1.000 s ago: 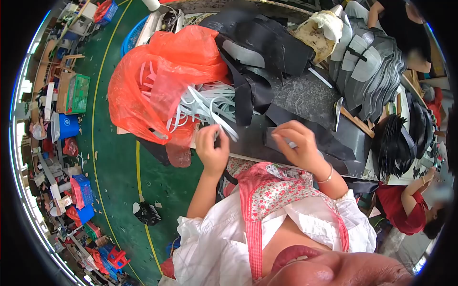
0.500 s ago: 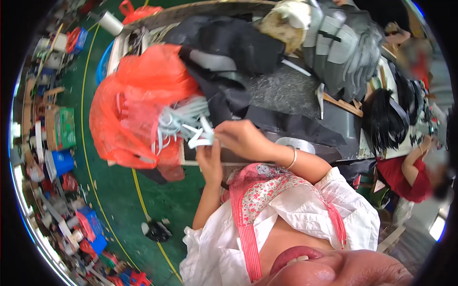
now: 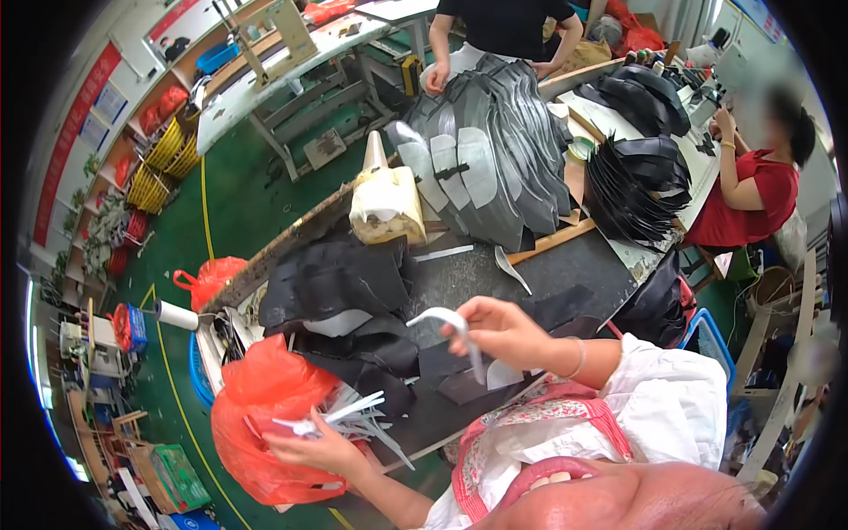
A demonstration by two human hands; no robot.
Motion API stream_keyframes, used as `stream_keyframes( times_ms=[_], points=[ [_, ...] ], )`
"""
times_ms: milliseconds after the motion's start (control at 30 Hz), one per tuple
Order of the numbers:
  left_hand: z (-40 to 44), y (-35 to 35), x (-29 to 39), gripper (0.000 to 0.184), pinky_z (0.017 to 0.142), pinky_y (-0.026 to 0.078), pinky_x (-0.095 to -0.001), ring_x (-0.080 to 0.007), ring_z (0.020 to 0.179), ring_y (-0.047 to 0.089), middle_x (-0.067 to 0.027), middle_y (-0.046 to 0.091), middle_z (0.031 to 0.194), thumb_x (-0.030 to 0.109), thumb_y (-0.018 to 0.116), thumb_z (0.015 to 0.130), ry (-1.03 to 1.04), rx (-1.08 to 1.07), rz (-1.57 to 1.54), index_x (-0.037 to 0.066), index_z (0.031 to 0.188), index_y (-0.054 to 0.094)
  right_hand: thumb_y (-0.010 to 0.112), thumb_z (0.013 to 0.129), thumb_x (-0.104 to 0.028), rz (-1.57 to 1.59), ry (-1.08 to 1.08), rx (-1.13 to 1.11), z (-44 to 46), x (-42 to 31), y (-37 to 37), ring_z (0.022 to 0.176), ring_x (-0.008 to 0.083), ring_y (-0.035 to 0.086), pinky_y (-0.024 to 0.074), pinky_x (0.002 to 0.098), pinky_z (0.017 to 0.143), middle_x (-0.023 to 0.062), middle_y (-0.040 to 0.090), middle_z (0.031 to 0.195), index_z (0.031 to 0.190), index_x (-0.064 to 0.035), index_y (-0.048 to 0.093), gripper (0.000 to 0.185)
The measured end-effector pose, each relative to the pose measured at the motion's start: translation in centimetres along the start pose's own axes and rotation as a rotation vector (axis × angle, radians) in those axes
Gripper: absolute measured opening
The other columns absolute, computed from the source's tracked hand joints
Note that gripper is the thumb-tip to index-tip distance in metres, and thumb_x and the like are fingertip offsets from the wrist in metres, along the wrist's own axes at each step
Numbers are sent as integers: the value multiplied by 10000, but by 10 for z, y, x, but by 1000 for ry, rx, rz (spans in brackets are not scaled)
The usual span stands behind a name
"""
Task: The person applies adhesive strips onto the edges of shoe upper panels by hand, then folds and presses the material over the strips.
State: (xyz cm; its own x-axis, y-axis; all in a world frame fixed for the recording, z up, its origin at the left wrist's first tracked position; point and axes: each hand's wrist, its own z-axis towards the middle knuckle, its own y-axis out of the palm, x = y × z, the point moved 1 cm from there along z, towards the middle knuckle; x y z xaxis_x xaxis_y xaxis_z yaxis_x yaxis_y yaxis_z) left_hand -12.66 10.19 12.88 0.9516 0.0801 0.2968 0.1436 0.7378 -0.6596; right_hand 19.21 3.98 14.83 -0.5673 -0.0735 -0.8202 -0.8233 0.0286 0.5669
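My right hand (image 3: 508,336) is raised over the table's near side, its thumb and fingers pinching a curved white strip (image 3: 443,320). The strip arches to the left and one end hangs down below the fingers. At the left, my left hand (image 3: 318,449) is at the red plastic bag (image 3: 252,389), its thumb and fingers around several white strips (image 3: 358,406). The strips fan out to the right from the hand and bag. Dark flat pieces (image 3: 371,353) lie between my two hands.
A stack of grey pieces (image 3: 495,150) lies at the far side, beside a yellowish block (image 3: 387,208). A hammer (image 3: 512,269) lies nearer. Black pieces (image 3: 636,185) are piled at the right. One person in black (image 3: 503,26) stands across; another in red (image 3: 751,208) sits right.
My hands were together by the bag and are now apart. The right hand has moved right with a white strip. My view has tilted up, showing more of the room and the co-workers.
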Motion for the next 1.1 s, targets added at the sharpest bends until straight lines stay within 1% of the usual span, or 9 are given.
stream_keyframes(
  times_ms=[100, 167, 233, 300, 467, 633, 833, 1000, 1100],
  points=[
    [-27, -10, 30, 653, 969, 392, -515, -372, 1210, 445, -234, 429, 1291, 231, 764, 819, 317, 246, 80, -16, 1345, 467, 510, 862, 98, 73, 116, 170, -21, -12, -43, 887, 144, 627, 503, 286, 857, 117, 633, 1129, 1190, 12, 530, 339],
    [-76, -14, 64, 491, 956, 399, -480, -337, 1188, 471, -205, 494, 1250, 233, 742, 821, 397, -273, -341, 16, 1228, 574, 483, 843, 70, 11, 161, 253, -35, -21, -59, 816, 104, 576, 473, 246, 794, 94, 649, 1060, 1181, 17, 559, 350],
    [-112, -9, 95, 428, 947, 405, -469, -326, 1163, 503, -169, 554, 1233, 253, 719, 816, 722, -589, -562, 40, 1174, 620, 499, 921, -32, 9, 184, 311, -46, -24, -71, 810, 87, 561, 458, 229, 764, 73, 653, 988, 1174, 11, 569, 266],
    [-149, 9, 101, 421, 947, 404, -475, -327, 1151, 527, -139, 584, 1247, 254, 706, 817, 794, -727, -567, 41, 1170, 623, 460, 1033, -258, -197, 132, 314, -57, -22, -83, 776, 69, 528, 417, 225, 711, 8, 604, 852, 1137, -2, 602, 310],
    [-162, 28, 91, 339, 931, 421, -470, -332, 1132, 544, -127, 604, 1227, 180, 684, 826, 728, -763, -616, 36, 1129, 635, 474, 1024, -325, -504, 201, 384, -81, -32, -89, 776, 56, 472, 379, 215, 732, -30, 567, 796, 1049, -39, 674, 349],
    [-169, 18, 82, 321, 932, 431, -440, -325, 1142, 540, -137, 598, 1242, 167, 708, 820, 736, -728, -562, 32, 1108, 663, 602, 947, -159, -518, 315, 332, -82, -19, -84, 876, 68, 555, 462, 233, 797, 33, 642, 947, 1038, 10, 666, 202],
    [-182, 16, 78, 307, 942, 464, -438, -339, 1137, 545, -166, 595, 1224, 110, 691, 837, 660, -781, -600, -7, 1118, 656, 715, 841, -82, -571, 423, 153, -62, 28, -60, 698, 68, 608, 499, 232, 621, 34, 669, 762, 884, 22, 660, 126],
    [-182, 19, 75, 297, 931, 490, -451, -346, 1123, 579, -173, 616, 1179, 109, 691, 839, 661, -804, -639, -23, 1101, 649, 728, 779, -98, -949, 292, 103, -45, 74, -56, 662, 233, 688, 516, 323, 607, 153, 686, 734, 800, 23, 684, 131],
    [-182, 20, 75, 287, 933, 494, -450, -339, 1123, 589, -173, 624, 1156, 114, 698, 838, 654, -796, -647, -21, 1086, 652, 721, 805, -90, -1040, 158, 120, -49, 80, -58, 647, 195, 667, 511, 300, 609, 147, 683, 727, 818, 31, 686, 127]
  ],
)
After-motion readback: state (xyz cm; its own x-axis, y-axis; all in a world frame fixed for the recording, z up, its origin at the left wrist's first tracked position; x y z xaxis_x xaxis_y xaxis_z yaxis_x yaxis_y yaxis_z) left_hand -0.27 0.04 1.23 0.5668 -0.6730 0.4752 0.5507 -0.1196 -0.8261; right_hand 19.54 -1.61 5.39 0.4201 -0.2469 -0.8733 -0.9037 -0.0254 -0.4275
